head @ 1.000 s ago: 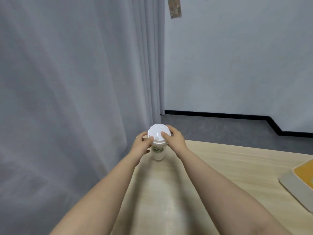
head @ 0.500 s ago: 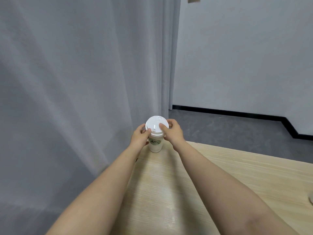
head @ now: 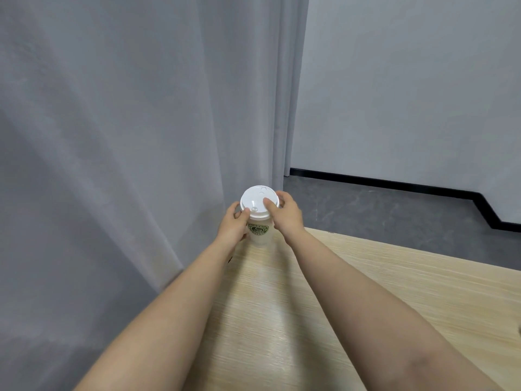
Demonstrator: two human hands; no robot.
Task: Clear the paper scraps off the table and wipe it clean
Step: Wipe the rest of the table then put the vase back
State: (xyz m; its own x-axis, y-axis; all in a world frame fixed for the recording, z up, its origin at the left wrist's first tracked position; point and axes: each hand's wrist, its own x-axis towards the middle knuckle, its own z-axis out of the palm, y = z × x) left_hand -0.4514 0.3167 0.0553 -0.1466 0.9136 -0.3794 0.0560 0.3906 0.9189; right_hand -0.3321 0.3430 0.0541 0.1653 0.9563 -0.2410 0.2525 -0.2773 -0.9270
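At the table's [head: 366, 306] far corner, about twelve o'clock, the left hand [head: 234, 224] and right hand [head: 286, 217] both close around an upright lidded cup [head: 258, 218].

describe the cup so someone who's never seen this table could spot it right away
Start at the light wooden table and follow it to its far corner beside the grey curtain. There a pale takeaway cup stands upright, with the left hand and right hand around it. Its white domed lid and round green logo mark it; nothing else shows on the table.
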